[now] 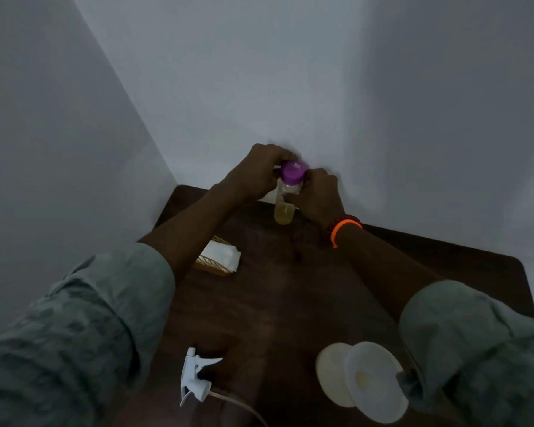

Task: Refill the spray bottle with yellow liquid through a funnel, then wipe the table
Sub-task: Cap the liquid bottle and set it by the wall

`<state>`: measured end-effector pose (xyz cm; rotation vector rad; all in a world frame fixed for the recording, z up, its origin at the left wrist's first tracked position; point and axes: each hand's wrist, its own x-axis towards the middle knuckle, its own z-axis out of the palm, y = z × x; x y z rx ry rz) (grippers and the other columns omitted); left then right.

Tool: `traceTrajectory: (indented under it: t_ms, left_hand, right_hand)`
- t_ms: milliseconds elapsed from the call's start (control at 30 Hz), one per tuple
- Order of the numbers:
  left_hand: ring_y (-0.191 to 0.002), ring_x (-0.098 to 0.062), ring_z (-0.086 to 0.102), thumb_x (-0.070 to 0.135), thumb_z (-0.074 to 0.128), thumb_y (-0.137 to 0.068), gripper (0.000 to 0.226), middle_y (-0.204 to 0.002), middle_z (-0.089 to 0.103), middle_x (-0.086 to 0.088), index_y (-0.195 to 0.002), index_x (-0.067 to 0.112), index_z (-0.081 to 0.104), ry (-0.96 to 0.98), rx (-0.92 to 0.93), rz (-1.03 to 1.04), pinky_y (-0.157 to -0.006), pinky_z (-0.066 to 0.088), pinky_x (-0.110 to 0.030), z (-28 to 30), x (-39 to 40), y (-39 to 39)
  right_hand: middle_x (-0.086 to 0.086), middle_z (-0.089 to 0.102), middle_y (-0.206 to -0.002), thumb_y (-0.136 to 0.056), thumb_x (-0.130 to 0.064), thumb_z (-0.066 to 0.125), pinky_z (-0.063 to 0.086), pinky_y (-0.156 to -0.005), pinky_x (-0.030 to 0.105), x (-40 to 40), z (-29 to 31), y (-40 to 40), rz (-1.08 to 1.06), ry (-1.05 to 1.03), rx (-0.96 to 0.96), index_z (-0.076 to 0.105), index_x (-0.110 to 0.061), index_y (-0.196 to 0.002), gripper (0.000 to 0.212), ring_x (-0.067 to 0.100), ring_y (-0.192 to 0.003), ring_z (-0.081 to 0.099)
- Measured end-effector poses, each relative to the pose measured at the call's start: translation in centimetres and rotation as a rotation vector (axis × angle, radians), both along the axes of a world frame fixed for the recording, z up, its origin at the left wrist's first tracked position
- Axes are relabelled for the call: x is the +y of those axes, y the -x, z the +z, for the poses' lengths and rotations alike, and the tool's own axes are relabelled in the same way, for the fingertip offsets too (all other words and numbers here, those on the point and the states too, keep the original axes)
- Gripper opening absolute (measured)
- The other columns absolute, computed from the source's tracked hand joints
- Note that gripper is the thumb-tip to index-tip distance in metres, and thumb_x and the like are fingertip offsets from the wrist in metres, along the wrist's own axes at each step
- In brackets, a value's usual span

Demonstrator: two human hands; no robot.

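A clear bottle (285, 208) with a purple cap (293, 171) and a little yellow liquid at its bottom stands at the far side of the dark wooden table (290, 303). My left hand (258, 171) is curled over the purple cap. My right hand (316, 194) grips the bottle's body just below the cap. Near me lies the white spray trigger head (195, 375) with its clear dip tube. A white funnel (373, 380) sits in the mouth of a pale container (332, 372) at the near right.
A small wicker basket holding white folded cloths (221, 257) stands left of centre. Grey walls meet in a corner behind the table. The table's right edge (524, 285) is rounded. An orange bracelet (344, 228) is on my right wrist.
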<state>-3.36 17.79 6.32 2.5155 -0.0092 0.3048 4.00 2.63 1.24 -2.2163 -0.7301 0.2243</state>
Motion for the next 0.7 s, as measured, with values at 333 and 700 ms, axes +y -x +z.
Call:
traceTrajectory:
  t_ms: [333,700]
  left_hand:
    - [-0.099,-0.028,0.068,-0.011,0.073,-0.075,0.038,-0.109,0.069,-0.019,-0.112,-0.003,0.070,-0.053,-0.107,0.096,-0.083,0.054,-0.021,-0.5,0.2,0.5]
    - [-0.089,-0.009,0.069,0.014,0.074,-0.084,0.023,-0.104,0.074,0.000,-0.107,0.011,0.074,0.012,-0.159,0.209,-0.086,0.052,-0.014,2.9,-5.4,7.1]
  right_hand:
    - [0.012,0.069,-0.097,-0.068,-0.036,0.087,0.039,-0.069,0.024,0.4,-0.7,-0.5,-0.008,0.073,0.003,0.067,-0.003,-0.103,0.052,0.023,-0.088,0.064]
    - [0.004,0.075,-0.091,-0.074,-0.035,0.084,0.054,-0.082,0.028,-15.2,7.5,3.1,-0.111,0.150,0.231,0.076,-0.014,-0.100,0.035,0.010,-0.083,0.069]
